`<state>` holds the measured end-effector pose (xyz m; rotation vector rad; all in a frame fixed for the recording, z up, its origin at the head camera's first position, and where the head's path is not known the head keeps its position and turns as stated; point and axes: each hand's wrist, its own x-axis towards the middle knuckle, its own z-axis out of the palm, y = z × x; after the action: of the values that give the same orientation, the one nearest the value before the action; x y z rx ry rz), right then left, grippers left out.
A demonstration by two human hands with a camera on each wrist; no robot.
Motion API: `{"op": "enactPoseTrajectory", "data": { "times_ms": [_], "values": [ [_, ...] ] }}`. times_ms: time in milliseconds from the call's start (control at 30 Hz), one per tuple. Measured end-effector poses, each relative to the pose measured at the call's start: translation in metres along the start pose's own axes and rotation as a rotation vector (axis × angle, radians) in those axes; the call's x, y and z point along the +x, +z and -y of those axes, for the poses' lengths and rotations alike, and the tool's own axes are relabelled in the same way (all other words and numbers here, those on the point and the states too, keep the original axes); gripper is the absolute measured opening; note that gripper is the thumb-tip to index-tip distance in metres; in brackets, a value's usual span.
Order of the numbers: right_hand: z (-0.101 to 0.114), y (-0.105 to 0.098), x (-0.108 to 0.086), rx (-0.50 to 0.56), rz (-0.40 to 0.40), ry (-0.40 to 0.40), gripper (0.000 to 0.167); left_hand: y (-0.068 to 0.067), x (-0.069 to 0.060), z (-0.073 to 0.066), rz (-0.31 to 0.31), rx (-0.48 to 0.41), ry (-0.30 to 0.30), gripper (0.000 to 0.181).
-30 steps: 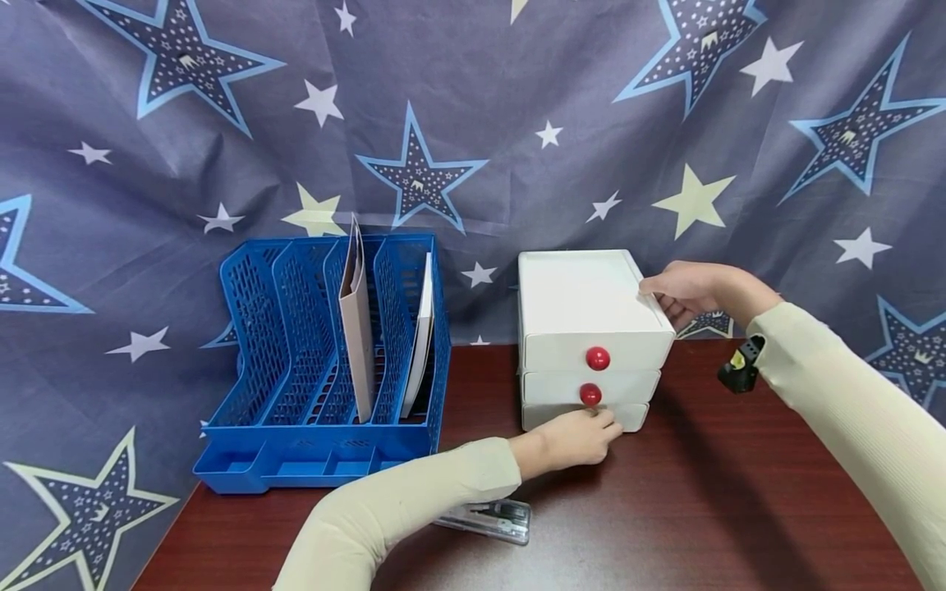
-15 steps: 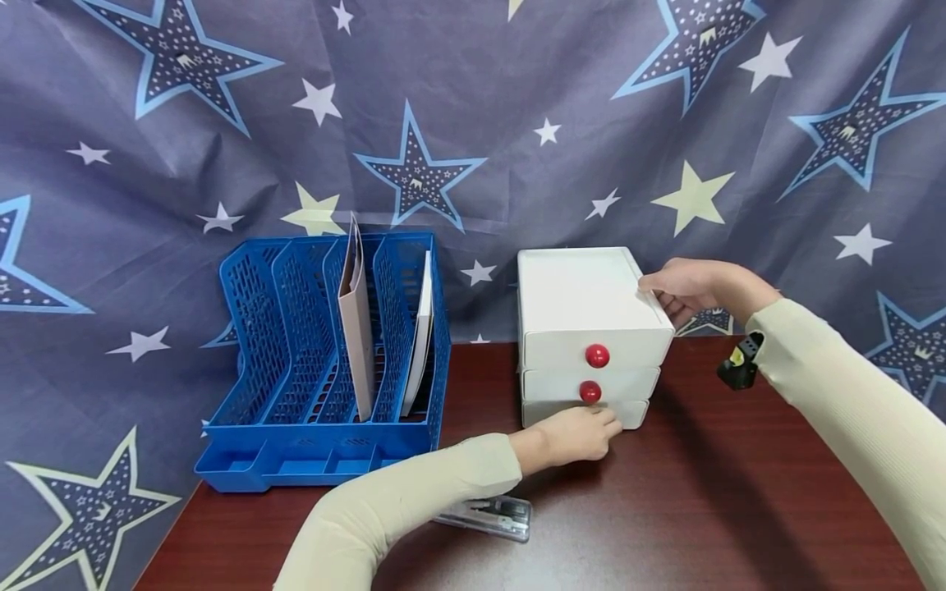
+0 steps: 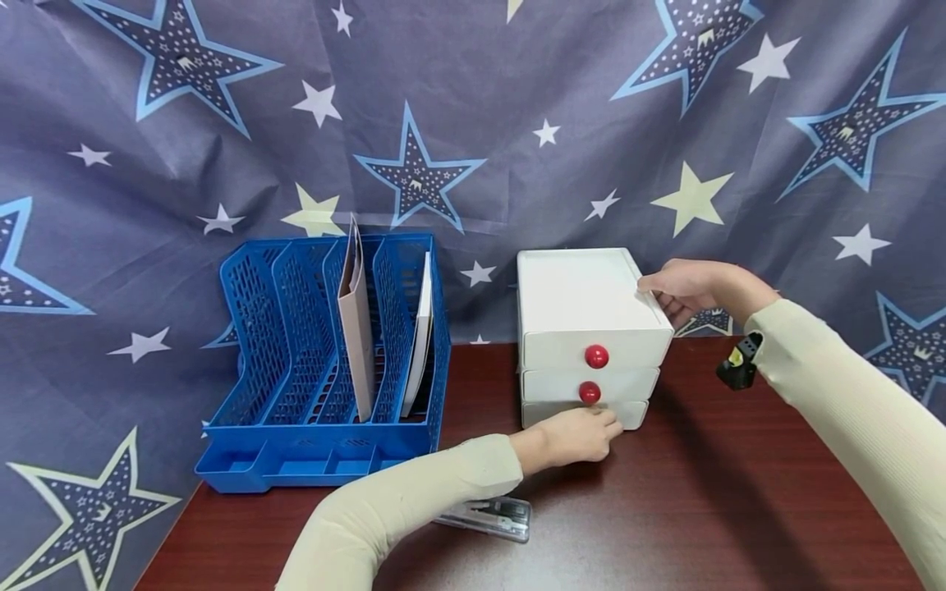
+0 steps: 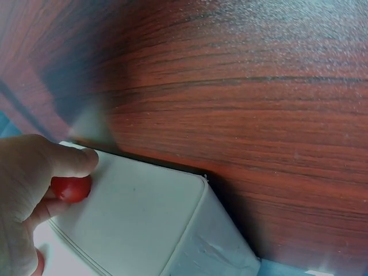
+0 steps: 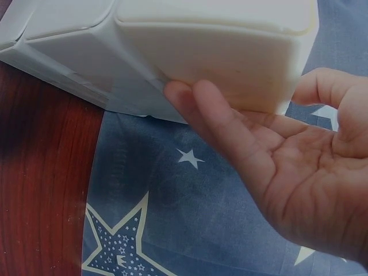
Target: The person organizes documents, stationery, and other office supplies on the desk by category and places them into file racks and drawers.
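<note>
In the head view a white drawer box (image 3: pixel 584 287) with three stacked drawers stands on the table, red knobs on its front. My left hand (image 3: pixel 575 435) is at the bottom drawer (image 4: pixel 135 201). In the left wrist view its thumb and fingers pinch that drawer's red knob (image 4: pixel 72 188). The bottom drawer looks flush with the front. My right hand (image 3: pixel 683 289) holds the box's upper right side. Its thumb lies on the top edge, while the fingers (image 5: pixel 215 109) press against the side wall in the right wrist view.
A blue file rack (image 3: pixel 318 443) stands to the left, holding a beige folder (image 3: pixel 358 345) and a white book or folder (image 3: pixel 420 353). Under my left forearm lies a clear case (image 3: pixel 491 519), partly covered. A star-patterned cloth (image 3: pixel 473 82) hangs behind the table (image 3: pixel 709 501).
</note>
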<state>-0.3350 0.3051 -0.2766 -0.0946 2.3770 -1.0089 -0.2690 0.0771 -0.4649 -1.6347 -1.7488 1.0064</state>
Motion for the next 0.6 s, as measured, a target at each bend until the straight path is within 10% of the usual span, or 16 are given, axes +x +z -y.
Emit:
{"op": "enactPoseTrajectory", "data": {
  "times_ms": [600],
  "values": [
    [0.0020, -0.0011, 0.0004, 0.002, 0.018, 0.003, 0.057, 0.0007, 0.0005, -0.0032, -0.007, -0.030, -0.016, 0.033]
  ]
}}
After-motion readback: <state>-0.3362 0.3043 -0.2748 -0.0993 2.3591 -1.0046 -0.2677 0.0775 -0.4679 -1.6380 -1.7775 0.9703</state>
